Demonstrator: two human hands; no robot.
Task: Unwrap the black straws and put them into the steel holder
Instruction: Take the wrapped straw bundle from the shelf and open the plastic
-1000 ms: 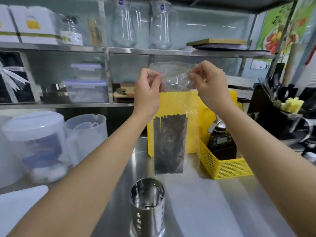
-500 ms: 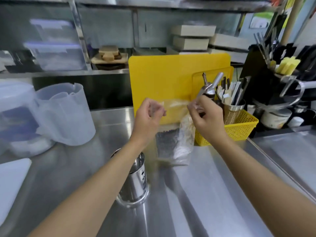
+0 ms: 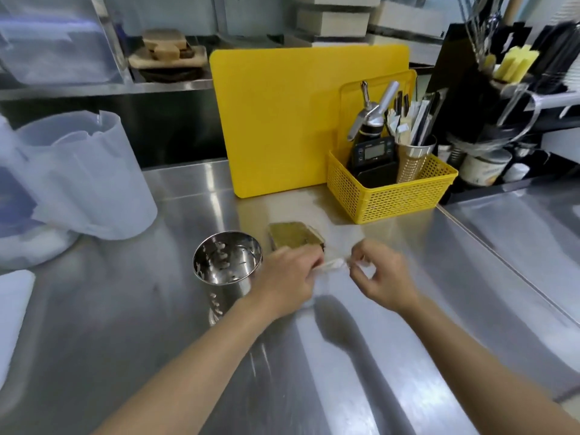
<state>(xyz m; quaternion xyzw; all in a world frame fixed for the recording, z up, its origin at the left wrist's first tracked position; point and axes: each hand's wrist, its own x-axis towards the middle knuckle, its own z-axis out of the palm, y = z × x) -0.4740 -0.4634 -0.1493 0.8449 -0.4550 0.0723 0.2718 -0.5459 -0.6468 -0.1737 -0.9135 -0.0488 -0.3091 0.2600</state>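
Observation:
A clear plastic bag of black straws [image 3: 295,235] lies low over the steel counter, its far end pointing away from me and showing the straw ends. My left hand [image 3: 290,277] and my right hand [image 3: 381,276] each pinch the near, open end of the bag, which is stretched thin between them. The empty perforated steel holder [image 3: 227,262] stands upright just left of my left hand, touching my wrist area in the view. Most of the bag's length is hidden behind my left hand.
A yellow cutting board [image 3: 282,117] leans at the back. A yellow mesh basket [image 3: 392,189] with a whipper, timer and utensil cup sits to its right. A translucent jug [image 3: 81,174] stands at left, a black rack [image 3: 489,98] at far right.
Both hands have lowered the bag from shelf height down to the counter beside the holder. The bag went from hanging upright to lying nearly flat. The view tilted downward.

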